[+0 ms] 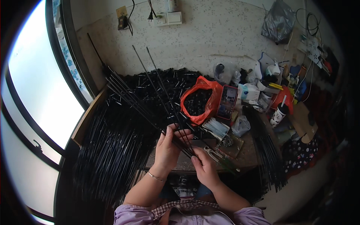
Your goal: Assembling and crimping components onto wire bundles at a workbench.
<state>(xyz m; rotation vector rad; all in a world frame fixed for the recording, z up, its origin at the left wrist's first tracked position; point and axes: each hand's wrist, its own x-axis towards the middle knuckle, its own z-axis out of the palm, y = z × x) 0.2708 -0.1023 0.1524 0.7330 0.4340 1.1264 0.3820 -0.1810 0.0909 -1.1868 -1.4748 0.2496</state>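
Several long, thin black rods [144,114] slant from the upper left down into my hands over the table's front edge. My left hand [167,148], with a bracelet at its wrist, cradles them, thumb up and fingers half curled. Two more rods [160,80] rise more steeply past its fingers. Lower and to the right, my right hand [205,167] pinches the near ends of rods between thumb and fingers. The exact number of rods in each hand is hard to make out. Pliers [213,153] lie just beyond my right hand.
A heap of small black parts [150,80] covers the table's back. Many rods [108,165] hang off the left, another bundle [264,150] at right. A red plastic bag [215,92] of black pieces, a phone [227,102] and a patterned cup [278,115] stand right of centre.
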